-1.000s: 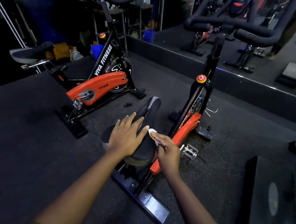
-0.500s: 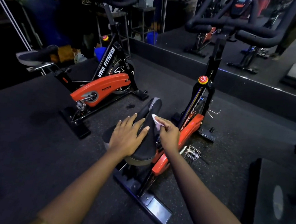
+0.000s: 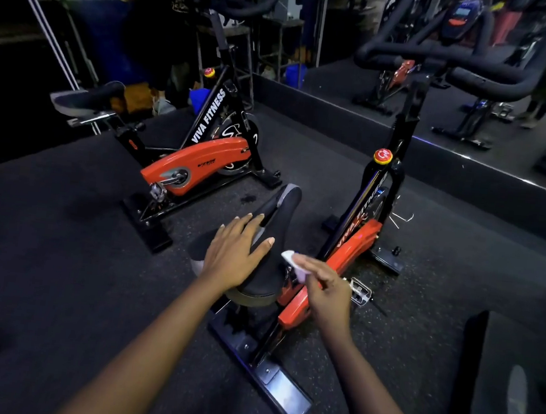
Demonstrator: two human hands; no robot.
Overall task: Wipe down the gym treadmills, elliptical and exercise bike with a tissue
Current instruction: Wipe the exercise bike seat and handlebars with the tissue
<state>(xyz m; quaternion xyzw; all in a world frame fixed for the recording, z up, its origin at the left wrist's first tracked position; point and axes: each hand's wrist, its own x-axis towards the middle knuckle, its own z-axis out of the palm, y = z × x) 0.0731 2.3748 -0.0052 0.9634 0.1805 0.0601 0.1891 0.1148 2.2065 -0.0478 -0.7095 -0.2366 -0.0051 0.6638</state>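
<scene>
Left hand [image 3: 237, 253]: fingers straight and spread, palm flat on the black padded bike saddle [image 3: 283, 208], holding nothing.

Right hand [image 3: 323, 288]: pinches a small crumpled white tissue [image 3: 289, 261] at its fingertips, at 3 o'clock of the left hand. The tissue is just beside the saddle's right edge; contact unclear, slight blur.

The saddle belongs to the near orange-and-black exercise bike [image 3: 358, 245], with a red-and-yellow round knob [image 3: 383, 156] at 1 o'clock and black curved handlebars [image 3: 478, 71] beyond.

A second orange-and-black bike [image 3: 199, 163] stands at 10 o'clock, well apart, on dark speckled rubber flooring [image 3: 60, 253].
</scene>
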